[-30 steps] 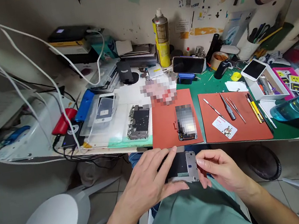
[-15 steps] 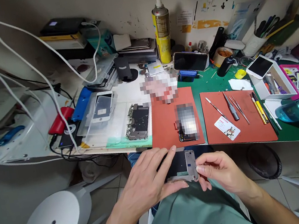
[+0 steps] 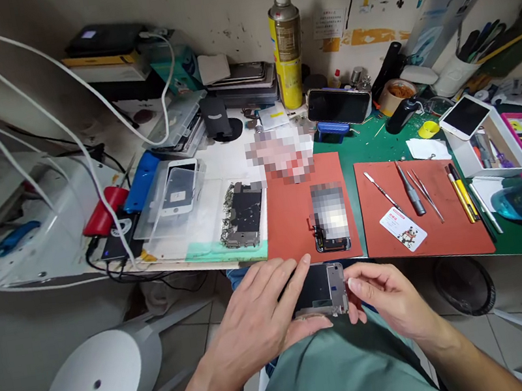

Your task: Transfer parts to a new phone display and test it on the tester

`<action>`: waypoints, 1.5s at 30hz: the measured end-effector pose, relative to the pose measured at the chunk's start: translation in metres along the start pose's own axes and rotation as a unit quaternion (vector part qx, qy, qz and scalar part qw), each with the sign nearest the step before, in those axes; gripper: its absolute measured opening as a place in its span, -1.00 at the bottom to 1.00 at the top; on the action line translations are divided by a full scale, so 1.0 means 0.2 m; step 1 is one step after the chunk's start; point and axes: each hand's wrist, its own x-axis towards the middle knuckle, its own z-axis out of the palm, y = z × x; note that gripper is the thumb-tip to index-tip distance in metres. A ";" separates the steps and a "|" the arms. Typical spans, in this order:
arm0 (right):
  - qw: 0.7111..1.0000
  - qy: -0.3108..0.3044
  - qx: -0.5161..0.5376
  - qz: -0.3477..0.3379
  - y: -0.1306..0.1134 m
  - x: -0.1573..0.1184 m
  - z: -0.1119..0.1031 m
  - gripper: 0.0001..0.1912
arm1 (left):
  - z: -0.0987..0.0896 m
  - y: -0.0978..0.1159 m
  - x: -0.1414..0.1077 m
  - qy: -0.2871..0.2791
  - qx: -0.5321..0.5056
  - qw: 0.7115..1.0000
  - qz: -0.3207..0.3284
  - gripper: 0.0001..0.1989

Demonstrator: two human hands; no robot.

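The left hand (image 3: 260,314) lies across the left part of a dark phone panel (image 3: 318,287), its fingers stretched out close together over the top and its thumb along the near edge, holding it. The panel is just off the near edge of the bench, above a green garment (image 3: 348,370). At the panel's right end, the right hand (image 3: 389,297) brings thumb and forefinger together; whether they pinch the metal edge or something small there, I cannot tell. On the far side, a partly blurred phone part (image 3: 333,245) rests on a red mat (image 3: 291,230). Tweezers (image 3: 426,197) and a printed card (image 3: 404,229) lie on another mat (image 3: 451,238) farther right.
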 end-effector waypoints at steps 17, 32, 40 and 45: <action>0.995 0.093 0.015 -0.012 0.08 0.04 0.11 -0.67 | 0.12 0.11 -0.25 0.288 -0.306 0.769 -0.482 -0.68; 0.978 0.121 -0.162 0.060 0.33 0.10 0.14 -0.50 | 0.21 0.18 -0.27 0.335 -0.655 0.322 -0.596 -0.64; 0.971 -0.051 -0.169 0.161 0.29 0.16 0.19 -0.40 | 0.20 0.12 -0.31 0.325 -0.631 0.358 -0.607 -0.59; 0.956 -0.121 -0.186 0.191 0.27 0.17 0.22 -0.35 | 0.21 0.09 -0.36 0.298 -0.597 0.415 -0.619 -0.57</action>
